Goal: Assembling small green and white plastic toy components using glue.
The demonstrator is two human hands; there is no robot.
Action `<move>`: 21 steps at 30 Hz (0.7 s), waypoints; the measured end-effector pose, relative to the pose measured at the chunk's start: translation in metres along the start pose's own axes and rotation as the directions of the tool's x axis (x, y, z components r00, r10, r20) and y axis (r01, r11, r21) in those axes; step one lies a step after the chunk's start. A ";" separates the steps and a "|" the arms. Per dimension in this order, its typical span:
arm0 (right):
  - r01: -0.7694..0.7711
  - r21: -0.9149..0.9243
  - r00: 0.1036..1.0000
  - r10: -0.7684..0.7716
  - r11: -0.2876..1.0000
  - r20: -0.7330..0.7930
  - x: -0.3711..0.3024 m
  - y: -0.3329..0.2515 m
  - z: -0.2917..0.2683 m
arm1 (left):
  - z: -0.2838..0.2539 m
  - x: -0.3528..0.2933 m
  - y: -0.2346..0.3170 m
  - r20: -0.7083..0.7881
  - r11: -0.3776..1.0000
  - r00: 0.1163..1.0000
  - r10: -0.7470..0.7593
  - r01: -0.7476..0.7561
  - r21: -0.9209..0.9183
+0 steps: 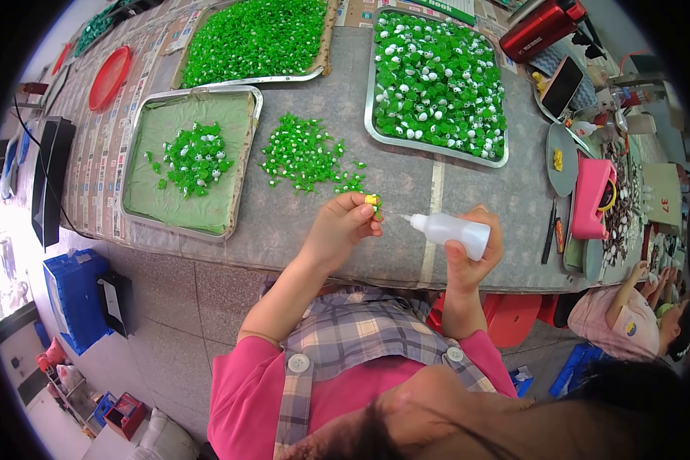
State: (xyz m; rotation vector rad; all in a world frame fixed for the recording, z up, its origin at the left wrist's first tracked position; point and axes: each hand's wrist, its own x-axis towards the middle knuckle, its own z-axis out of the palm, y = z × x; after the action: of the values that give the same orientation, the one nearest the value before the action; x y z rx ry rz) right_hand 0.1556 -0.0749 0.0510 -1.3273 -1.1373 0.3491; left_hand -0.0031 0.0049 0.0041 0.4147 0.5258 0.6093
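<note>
My left hand (343, 225) pinches a small green plastic piece (378, 212); something yellow (372, 199) shows at its fingertips, and I cannot tell whether it is worn or held. In my right hand (477, 253) is a white squeeze bottle (451, 233), tilted on its side, its thin nozzle pointing left at the green piece. Whether the tip touches the piece is too small to tell. Just beyond my left hand lies a loose pile of small green pieces (303, 153). To its left, a lined tray (142, 188) bears a cluster of green pieces with white eyeball-like parts (199, 157).
A metal tray (437, 153) heaped with green-and-white pieces stands far right of the pile; another tray of green pieces (257, 38) lies at the back. At right are a pink tape dispenser (593, 199), pens, a phone (561, 87) and a red flask (540, 31). Another person sits farther right.
</note>
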 end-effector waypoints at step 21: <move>0.030 0.055 0.995 -0.025 0.998 -0.097 -0.003 0.004 -0.002 | 0.001 -0.001 -0.002 -0.071 0.990 0.994 0.084 -0.076 0.117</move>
State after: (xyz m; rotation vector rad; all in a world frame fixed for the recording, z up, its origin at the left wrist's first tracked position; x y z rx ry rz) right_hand 0.1576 -0.0773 0.0463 -1.2641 -1.0573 0.2924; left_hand -0.0022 0.0028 0.0040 0.5245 0.6204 0.6760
